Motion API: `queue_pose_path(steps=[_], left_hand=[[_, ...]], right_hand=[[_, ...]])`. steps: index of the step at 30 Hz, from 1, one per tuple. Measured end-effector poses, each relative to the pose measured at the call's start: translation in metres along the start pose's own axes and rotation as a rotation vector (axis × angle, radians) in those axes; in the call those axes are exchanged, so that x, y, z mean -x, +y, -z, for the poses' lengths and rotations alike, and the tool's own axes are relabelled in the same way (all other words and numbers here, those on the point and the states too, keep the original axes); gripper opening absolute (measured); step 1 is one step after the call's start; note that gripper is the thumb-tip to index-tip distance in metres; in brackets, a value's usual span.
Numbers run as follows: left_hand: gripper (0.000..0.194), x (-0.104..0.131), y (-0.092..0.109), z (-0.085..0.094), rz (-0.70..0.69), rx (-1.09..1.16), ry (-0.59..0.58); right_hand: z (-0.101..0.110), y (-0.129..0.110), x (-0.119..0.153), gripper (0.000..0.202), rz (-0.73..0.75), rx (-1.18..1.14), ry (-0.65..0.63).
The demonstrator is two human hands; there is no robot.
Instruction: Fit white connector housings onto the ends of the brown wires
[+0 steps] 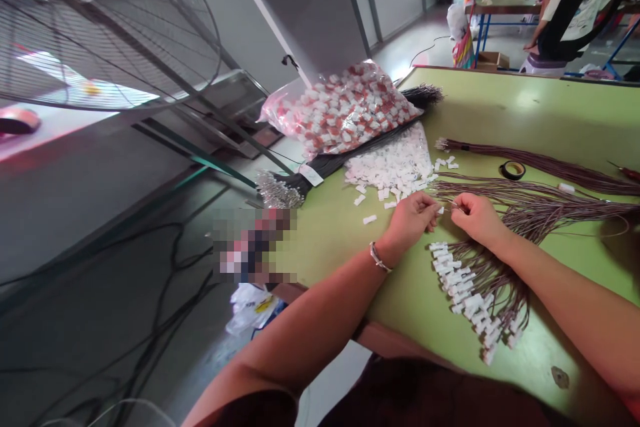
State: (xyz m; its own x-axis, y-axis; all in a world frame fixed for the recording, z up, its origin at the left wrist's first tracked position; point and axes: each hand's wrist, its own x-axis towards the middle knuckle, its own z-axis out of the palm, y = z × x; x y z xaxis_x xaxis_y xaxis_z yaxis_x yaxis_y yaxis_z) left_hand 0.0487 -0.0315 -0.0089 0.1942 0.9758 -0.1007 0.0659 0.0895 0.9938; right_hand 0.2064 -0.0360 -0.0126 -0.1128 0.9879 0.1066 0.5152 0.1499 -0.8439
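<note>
Between the fingertips of my left hand (413, 219) is a small white connector housing (441, 211). Just to its right, my right hand (477, 217) is closed in a pinch on a thin brown wire whose end points toward the housing. Under and beyond my right hand spreads a bundle of loose brown wires (537, 203). Nearer me lie several brown wires with white connectors (463, 287) fitted on their ends, fanned in a row. Loose white housings (393, 163) spill from a clear bag just beyond my left hand.
A large clear bag of white and orange connectors (345, 110) rests on a bundle of black wires (330, 163) at the table's left edge. A roll of black tape (513, 170) and a tied brown wire bundle (540, 160) lie farther back. A caged fan (105, 33) stands at left.
</note>
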Motion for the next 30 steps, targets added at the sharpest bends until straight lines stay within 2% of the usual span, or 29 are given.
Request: queue_pose_path(steps=[6, 13, 17, 19, 24, 27, 30], left_hand=[[0.013, -0.002, -0.003, -0.001, -0.013, -0.031, -0.044], [0.008, 0.002, -0.007, -0.007, -0.143, -0.169, 0.003], [0.010, -0.001, -0.005, -0.004, -0.124, -0.096, -0.013], [0.014, -0.004, -0.004, -0.001, -0.055, -0.010, -0.026], [0.020, -0.008, -0.001, 0.005, 0.056, 0.128, -0.017], [0.021, -0.008, 0.001, 0.006, 0.079, 0.121, -0.044], [0.021, -0.008, 0.001, 0.007, 0.079, 0.111, -0.064]], right_hand=[[-0.002, 0.001, -0.001, 0.011, -0.010, 0.008, -0.007], [-0.001, 0.001, -0.003, 0.018, -0.056, -0.056, -0.045], [0.002, 0.003, -0.004, 0.015, -0.046, -0.054, -0.058], [0.005, 0.002, -0.003, 0.013, 0.028, 0.055, -0.046], [0.008, -0.001, 0.004, 0.019, 0.392, 0.549, -0.033], [0.008, -0.003, 0.007, 0.022, 0.469, 0.716, -0.017], [0.007, -0.004, 0.007, 0.024, 0.514, 0.767, -0.012]])
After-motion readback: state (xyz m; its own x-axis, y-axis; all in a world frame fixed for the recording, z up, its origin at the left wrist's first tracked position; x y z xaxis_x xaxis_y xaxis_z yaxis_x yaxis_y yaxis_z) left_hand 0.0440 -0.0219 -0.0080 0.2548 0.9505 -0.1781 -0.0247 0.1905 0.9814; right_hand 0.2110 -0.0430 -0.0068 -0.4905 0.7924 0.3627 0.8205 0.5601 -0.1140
